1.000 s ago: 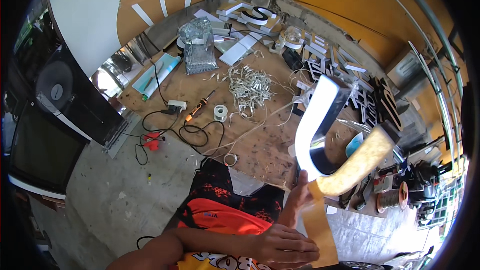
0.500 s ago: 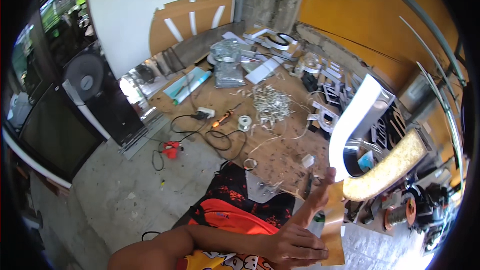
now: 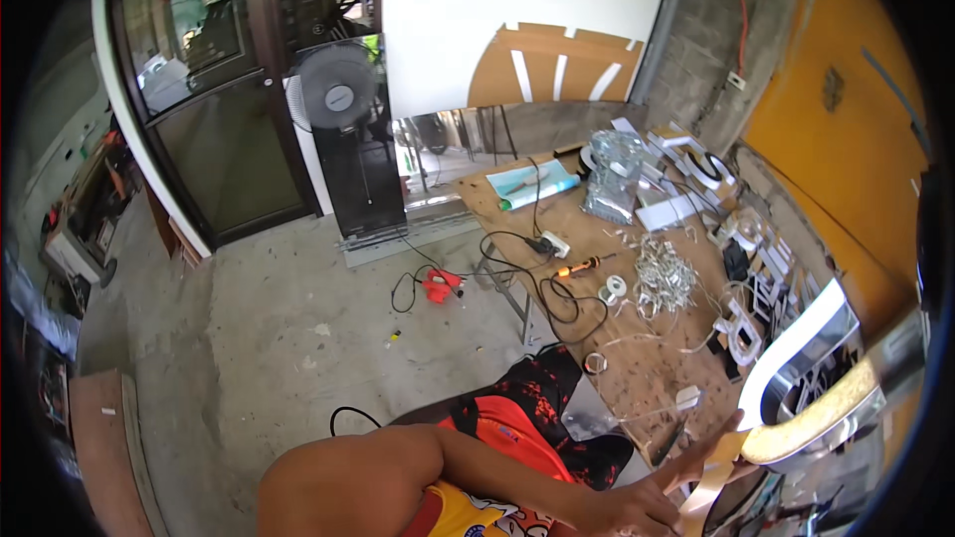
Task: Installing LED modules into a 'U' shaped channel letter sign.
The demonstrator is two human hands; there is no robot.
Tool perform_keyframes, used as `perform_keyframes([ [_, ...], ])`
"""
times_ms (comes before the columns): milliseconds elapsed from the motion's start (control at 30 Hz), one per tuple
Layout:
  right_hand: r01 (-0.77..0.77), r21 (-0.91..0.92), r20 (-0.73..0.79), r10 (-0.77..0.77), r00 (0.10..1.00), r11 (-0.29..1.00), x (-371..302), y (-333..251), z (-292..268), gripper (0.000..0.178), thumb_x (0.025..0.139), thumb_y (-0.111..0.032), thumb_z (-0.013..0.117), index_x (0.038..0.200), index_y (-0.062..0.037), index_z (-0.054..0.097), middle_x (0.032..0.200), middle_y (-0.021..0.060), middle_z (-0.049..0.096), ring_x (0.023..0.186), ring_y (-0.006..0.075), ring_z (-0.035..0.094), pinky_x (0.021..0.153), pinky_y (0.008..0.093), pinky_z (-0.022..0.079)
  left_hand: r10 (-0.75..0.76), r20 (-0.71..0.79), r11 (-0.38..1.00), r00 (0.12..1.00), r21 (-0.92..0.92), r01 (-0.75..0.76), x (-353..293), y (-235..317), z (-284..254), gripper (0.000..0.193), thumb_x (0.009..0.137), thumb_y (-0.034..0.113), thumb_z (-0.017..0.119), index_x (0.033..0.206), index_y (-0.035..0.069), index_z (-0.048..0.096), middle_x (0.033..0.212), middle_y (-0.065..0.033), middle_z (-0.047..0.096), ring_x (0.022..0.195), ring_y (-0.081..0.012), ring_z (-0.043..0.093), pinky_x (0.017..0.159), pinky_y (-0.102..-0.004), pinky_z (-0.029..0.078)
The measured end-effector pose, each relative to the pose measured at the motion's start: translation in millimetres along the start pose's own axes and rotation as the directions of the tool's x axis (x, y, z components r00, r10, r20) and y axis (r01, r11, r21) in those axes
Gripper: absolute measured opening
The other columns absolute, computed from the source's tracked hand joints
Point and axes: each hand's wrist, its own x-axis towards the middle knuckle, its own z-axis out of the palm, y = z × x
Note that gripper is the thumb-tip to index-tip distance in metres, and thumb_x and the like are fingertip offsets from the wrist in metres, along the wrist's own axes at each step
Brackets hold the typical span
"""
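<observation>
At the lower right, a curved sign letter [image 3: 764,386] has a white edge, shiny side walls and a speckled gold-cream arm. A tan strip [image 3: 708,489] hangs from its lower bend and curls down to the bottom edge. My left hand [image 3: 637,511] reaches across my body, its fingers closed at the strip's lower part. Just beyond it, my right hand [image 3: 700,461] grips the letter near the bend, one digit up against the white edge. The strip hides part of that hand, and its wrist is covered.
A wooden worktable [image 3: 637,378] carries a tangled silver-white heap [image 3: 665,276], a soldering iron [image 3: 585,267], a tape roll [image 3: 613,288], a power strip [image 3: 553,243] and plastic-wrapped packs [image 3: 613,179]. More sign letters [image 3: 738,330] crowd its right side. A red tool [image 3: 442,285] and cables lie on the floor.
The view has swung left, so the table and letter sit farther right, and the letter lower. The strip now looks more bent. Both hands keep their hold.
</observation>
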Motion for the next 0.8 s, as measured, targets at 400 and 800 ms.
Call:
perform_keyframes([
  [400,-0.004,0.337,0.237,-0.081,0.968,0.941,-46.4,-53.6,55.1,0.059,0.096,-0.041,0.066,0.131,0.0033,0.053,0.120,0.0141,0.064,0.098,0.0233,0.062,0.081,0.0340,0.053,0.087,0.058,0.996,0.995,-0.027,-0.085,2.9,33.5,2.3,0.008,0.089,0.015,0.073,0.086,0.007,0.074,0.066,-0.0027,0.064,0.057,-0.0189,0.062,0.113,-0.0624,0.014],
  [800,0.100,0.348,0.117,-0.149,0.982,0.932,-23.4,-48.3,-9.9,0.059,0.094,-0.039,0.069,0.132,0.0028,0.052,0.120,0.0136,0.064,0.100,0.0229,0.062,0.083,0.0341,0.052,0.145,0.125,0.989,0.982,-0.024,-0.143,0.1,84.0,-5.5,0.005,0.087,0.011,0.074,0.089,0.006,0.074,0.075,-0.0041,0.067,0.058,-0.0190,0.063,0.084,-0.0425,0.049],
])
